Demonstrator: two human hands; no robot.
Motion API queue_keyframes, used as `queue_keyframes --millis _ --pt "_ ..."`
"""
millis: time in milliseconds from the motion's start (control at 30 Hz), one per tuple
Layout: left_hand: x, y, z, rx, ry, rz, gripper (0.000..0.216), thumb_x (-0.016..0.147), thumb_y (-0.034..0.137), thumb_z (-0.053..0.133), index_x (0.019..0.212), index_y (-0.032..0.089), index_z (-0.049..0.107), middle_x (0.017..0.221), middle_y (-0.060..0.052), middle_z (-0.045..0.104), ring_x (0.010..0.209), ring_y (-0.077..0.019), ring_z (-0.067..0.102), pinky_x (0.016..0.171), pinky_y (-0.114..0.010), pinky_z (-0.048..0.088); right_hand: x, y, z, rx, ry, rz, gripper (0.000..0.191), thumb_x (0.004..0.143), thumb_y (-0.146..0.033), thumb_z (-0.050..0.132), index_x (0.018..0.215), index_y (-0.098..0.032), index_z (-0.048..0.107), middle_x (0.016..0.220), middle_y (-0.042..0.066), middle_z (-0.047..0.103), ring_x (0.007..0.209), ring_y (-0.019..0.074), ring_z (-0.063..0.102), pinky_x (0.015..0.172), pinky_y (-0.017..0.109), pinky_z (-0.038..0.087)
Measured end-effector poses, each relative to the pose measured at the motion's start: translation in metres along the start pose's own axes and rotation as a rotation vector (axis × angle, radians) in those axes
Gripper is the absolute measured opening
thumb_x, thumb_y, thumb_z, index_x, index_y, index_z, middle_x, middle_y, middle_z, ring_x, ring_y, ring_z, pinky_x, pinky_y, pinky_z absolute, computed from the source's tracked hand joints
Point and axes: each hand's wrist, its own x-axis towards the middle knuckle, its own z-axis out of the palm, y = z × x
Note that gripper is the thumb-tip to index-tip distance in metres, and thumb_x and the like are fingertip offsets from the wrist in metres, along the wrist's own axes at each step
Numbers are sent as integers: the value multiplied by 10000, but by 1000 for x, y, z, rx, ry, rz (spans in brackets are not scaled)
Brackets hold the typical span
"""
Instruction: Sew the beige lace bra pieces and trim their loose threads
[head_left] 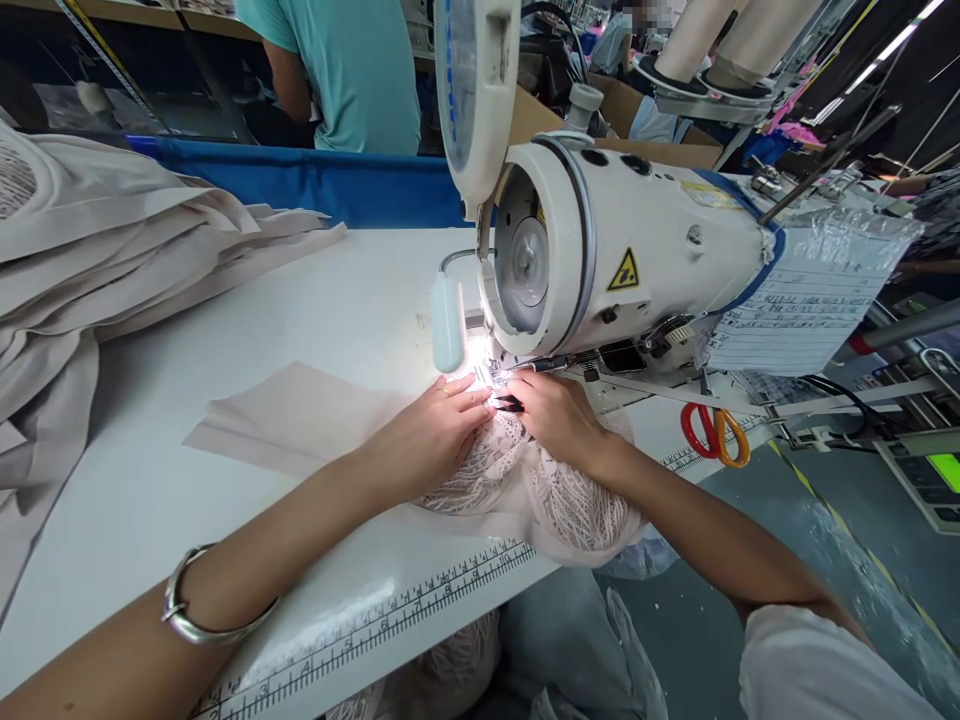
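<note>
A pale pink lace bra (480, 480) with moulded cups lies bunched under the sewing machine (630, 240), at its lit needle area. My left hand (435, 435) rests on the lace from the left, its fingertips pressed together on the fabric beside the needle. From the right, my right hand (559, 410) is closed around a small dark pointed tool (510, 404), its kind not clear, and its fingers also touch the lace. A flat pale fabric panel (292, 415) spreads out to the left of my left hand. Part of the needle area is hidden behind my fingers.
A lamp (448, 325) hangs just left of the needle. Layered pale fabric pieces (150, 230) are piled at the left. Red and orange scissor handles (716, 435) hang at the right. A printed ruler (382, 625) runs along the table's front edge. A person (367, 75) sits beyond.
</note>
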Motion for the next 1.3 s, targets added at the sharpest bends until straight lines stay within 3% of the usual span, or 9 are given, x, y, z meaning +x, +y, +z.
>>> queue_keyframes --millis 133,233,333,433,533,633,767,1000,1300 --pt "0 7 2 94 -3 13 281 963 346 530 1004 114 682 1134 -175 681 1155 -350 576 922 -518 504 -21 -5 -10 20 86 57 174 928 -132 521 973 -206 671 986 33 669 854 178 590 612 272 345" --pt "-2 12 7 156 -6 68 237 982 257 483 1032 116 667 1140 -170 672 1139 -320 583 913 -483 501 -50 -9 -12 18 101 123 193 979 -340 543 986 -181 650 985 53 615 765 162 570 553 265 330" --pt "-4 14 10 114 -12 144 240 1003 186 432 1068 166 663 1103 -110 694 1046 -249 620 865 -411 515 -75 -9 -2 -2 124 130 320 1000 -426 490 865 -168 624 913 53 586 671 139 532 536 257 324" --pt "-4 12 9 82 -13 139 237 991 300 509 1078 151 671 1120 -122 694 1046 -272 617 849 -423 524 -82 -1 10 -11 214 -4 402 1013 -380 464 676 -179 555 742 28 584 627 129 514 565 262 322" --pt "-3 11 10 56 2 148 277 999 318 500 1056 122 687 1144 -136 693 1090 -290 609 903 -456 521 -75 12 11 -5 218 -73 370 982 -364 500 666 -179 554 633 18 600 572 129 501 564 272 304" --pt "-1 10 10 33 45 181 301 1033 245 419 1071 120 691 1089 -114 724 1057 -237 644 997 -437 498 -61 21 1 48 68 21 172 905 -212 513 996 -165 652 702 16 695 588 139 558 562 260 300" --pt "0 10 7 52 64 190 326 1038 253 399 1136 117 679 1069 -108 740 978 -221 675 1039 -445 474 -43 20 -15 21 -199 18 663 772 -90 520 1396 -314 531 835 -16 764 677 162 625 570 265 274" --pt "-2 8 4 75 56 159 335 1028 244 401 1064 137 717 1154 -100 716 1187 -296 565 962 -435 456 -27 16 -16 -29 -248 9 709 749 -104 512 1426 -312 537 799 8 762 687 173 608 580 288 252" --pt "-2 2 5 71 35 115 367 1047 280 352 1141 129 673 1117 -126 722 1099 -276 615 986 -469 419 -16 20 -14 -52 -209 -44 665 768 -120 521 1408 -299 558 836 15 771 716 177 623 579 292 252"
